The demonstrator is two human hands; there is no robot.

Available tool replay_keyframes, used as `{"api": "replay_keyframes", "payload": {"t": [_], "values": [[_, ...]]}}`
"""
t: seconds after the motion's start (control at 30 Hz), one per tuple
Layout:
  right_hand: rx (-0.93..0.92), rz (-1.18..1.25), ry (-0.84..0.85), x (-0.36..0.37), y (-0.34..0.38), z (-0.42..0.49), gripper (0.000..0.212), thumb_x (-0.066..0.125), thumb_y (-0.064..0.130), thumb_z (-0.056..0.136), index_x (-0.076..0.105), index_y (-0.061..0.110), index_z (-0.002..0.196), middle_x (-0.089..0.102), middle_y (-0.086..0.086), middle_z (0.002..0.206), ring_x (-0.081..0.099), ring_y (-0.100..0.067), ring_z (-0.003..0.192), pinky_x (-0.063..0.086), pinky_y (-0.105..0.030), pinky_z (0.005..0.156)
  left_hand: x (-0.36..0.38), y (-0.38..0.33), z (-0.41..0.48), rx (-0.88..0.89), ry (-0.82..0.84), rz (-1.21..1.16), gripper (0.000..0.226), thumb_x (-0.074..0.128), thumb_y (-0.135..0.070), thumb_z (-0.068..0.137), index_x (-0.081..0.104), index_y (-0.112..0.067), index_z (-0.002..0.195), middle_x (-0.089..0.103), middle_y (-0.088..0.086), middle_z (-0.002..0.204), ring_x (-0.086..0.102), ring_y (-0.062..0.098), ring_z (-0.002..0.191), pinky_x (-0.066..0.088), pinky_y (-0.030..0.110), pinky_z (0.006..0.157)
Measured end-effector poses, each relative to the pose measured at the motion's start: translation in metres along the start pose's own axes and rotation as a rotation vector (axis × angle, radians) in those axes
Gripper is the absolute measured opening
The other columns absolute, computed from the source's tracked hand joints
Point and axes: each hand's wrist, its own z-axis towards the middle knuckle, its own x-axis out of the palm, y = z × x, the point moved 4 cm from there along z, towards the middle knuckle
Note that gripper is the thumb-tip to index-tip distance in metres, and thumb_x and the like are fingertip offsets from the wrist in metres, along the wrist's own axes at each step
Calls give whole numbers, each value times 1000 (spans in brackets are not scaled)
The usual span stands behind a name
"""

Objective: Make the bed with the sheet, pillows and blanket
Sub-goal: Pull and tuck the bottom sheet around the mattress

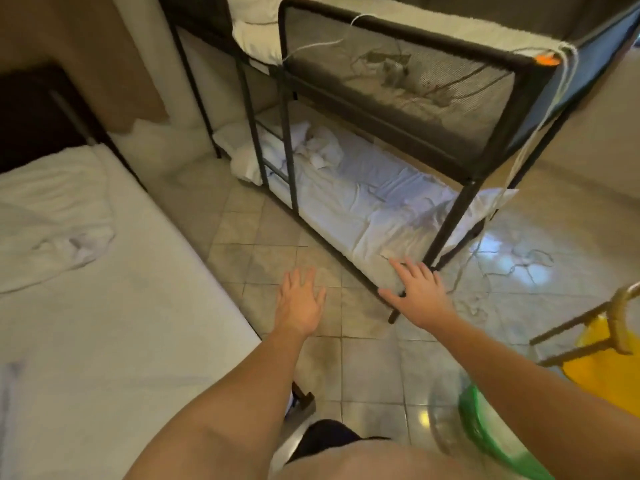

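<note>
The right hand (417,292) reaches forward with fingers spread and empty, its fingertips at the near corner of the thin white-sheeted mattress (349,206) on the lower bunk. The left hand (300,299) is also spread flat and empty, held above the beige tiled floor (367,355), apart from the bed. The wrinkled white sheet (381,199) covers the lower mattress, and a crumpled white cloth bundle (317,147) lies at its far end near a white pillow (239,150). The black metal bunk bed frame (460,216) has a mesh panel on the upper bunk. At left stands a second bed with a bare white mattress (114,323), and a rumpled white blanket (52,216) lies on it. A yellow and green object sits at lower right, blurred.
</note>
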Motion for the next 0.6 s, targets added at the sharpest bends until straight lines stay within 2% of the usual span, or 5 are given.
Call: {"api": "replay_keyframes", "payload": {"t": [0.27,0.43,0.6], "values": [[-203,-6,122,-25,21,133,79,31,75,96,2,43,161,2,1,172,5,-29,157,7,-56,126,-30,12,75,-173,-70,-18,62,29,-51,110,21,-23,165,13,12,172,11,34,158,17,49,127],[-290,25,132,-33,46,213,76,36,70,98,5,42,161,1,3,172,4,-28,157,5,-55,126,-44,36,136,-243,-84,-20,63,26,-53,110,18,-25,166,13,11,173,9,34,159,17,49,127],[-318,2,135,-37,77,295,78,36,73,96,7,42,161,6,3,171,7,-28,157,7,-56,125,-70,53,211,-272,-106,-53,64,27,-54,109,19,-25,166,13,11,172,11,33,158,18,49,127]]}}
